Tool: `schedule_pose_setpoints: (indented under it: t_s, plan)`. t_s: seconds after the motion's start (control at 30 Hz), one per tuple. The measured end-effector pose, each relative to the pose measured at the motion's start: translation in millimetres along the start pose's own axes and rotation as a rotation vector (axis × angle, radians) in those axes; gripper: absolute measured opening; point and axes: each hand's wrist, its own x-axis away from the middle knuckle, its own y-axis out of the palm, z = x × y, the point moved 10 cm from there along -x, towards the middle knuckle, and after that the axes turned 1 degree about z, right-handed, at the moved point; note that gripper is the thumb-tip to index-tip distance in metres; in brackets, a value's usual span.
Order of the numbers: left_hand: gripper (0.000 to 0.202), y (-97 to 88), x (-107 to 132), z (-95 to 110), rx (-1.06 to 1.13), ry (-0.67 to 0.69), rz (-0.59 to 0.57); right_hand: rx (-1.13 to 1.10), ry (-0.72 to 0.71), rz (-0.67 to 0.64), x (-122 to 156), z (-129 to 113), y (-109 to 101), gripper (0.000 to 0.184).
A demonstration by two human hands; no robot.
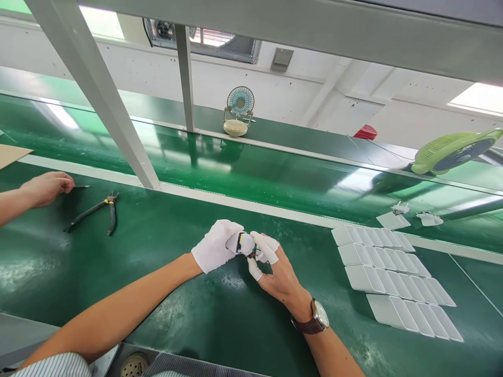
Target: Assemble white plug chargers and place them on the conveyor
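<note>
My left hand [218,246], in a white glove, is closed around a small white plastic housing [232,242] with a black and yellow edge. White finger covers sit on several fingertips of my right hand [271,262], which wears a watch at the wrist. Its fingers pinch a white part with red and black wires [254,254] against the right side of the housing. A rounded white piece [247,243] shows between the two hands. My fingers partly hide how these parts join.
Rows of white plastic covers [361,277] stand at the right. Cutting pliers [110,201] lie at the left, near another person's hand [49,188] with a thin tool. Behind the bench divider [236,201] are white parts [395,220], a small fan [240,102] and a green fan [456,152].
</note>
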Motion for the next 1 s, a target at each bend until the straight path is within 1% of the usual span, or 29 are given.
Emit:
schedule_pose_setpoints:
  t_s: [0.13,0.27,0.4,0.47,0.53,0.6,0.63,0.7,0.77,0.83,0.9,0.93,1.0]
  plan:
    - [0.037,-1.4,3.2,0.3,-0.037,-0.001,0.017,0.012,-0.011,0.01,0.2,-1.5,-0.6,0.073]
    - [0.035,-1.6,5.5,-1.9,-0.064,-0.034,0.011,0.009,-0.015,0.002,0.8,-1.4,0.2,0.073]
    - [0.034,0.4,4.1,-1.8,-0.02,-0.03,0.001,0.001,-0.005,-0.001,1.1,-0.1,0.7,0.073]
    - [0.027,5.2,1.7,-2.9,0.026,-0.044,-0.036,0.002,0.0,-0.002,1.3,0.6,2.1,0.072]
    - [0.02,12.9,0.0,-4.6,0.074,-0.071,-0.108,0.004,0.002,-0.015,2.0,1.1,5.4,0.07]
    - [0.021,18.8,0.6,-3.9,0.111,-0.079,-0.172,-0.007,0.023,-0.045,3.4,2.9,10.3,0.067]
    - [0.027,19.9,1.8,-4.0,0.122,-0.088,-0.189,-0.02,0.045,-0.055,4.3,4.7,12.0,0.066]
    - [0.043,17.9,6.0,-8.2,0.115,-0.136,-0.182,-0.056,0.111,-0.048,6.3,10.0,11.7,0.063]
    - [0.051,16.8,12.4,-16.1,0.104,-0.22,-0.187,-0.103,0.181,-0.003,8.0,15.7,6.3,0.062]
    - [0.049,19.0,18.4,-22.4,0.112,-0.289,-0.226,-0.19,0.226,0.029,8.7,19.2,1.3,0.063]
    - [0.042,19.4,21.5,-27.7,0.115,-0.344,-0.248,-0.328,0.238,0.012,7.9,19.5,1.3,0.064]
    - [0.039,18.5,22.3,-31.3,0.107,-0.38,-0.249,-0.401,0.237,-0.003,7.2,19.1,2.2,0.061]
    - [0.035,16.7,23.6,-39.0,0.09,-0.462,-0.25,-0.492,0.238,-0.003,6.2,20.5,2.2,0.049]
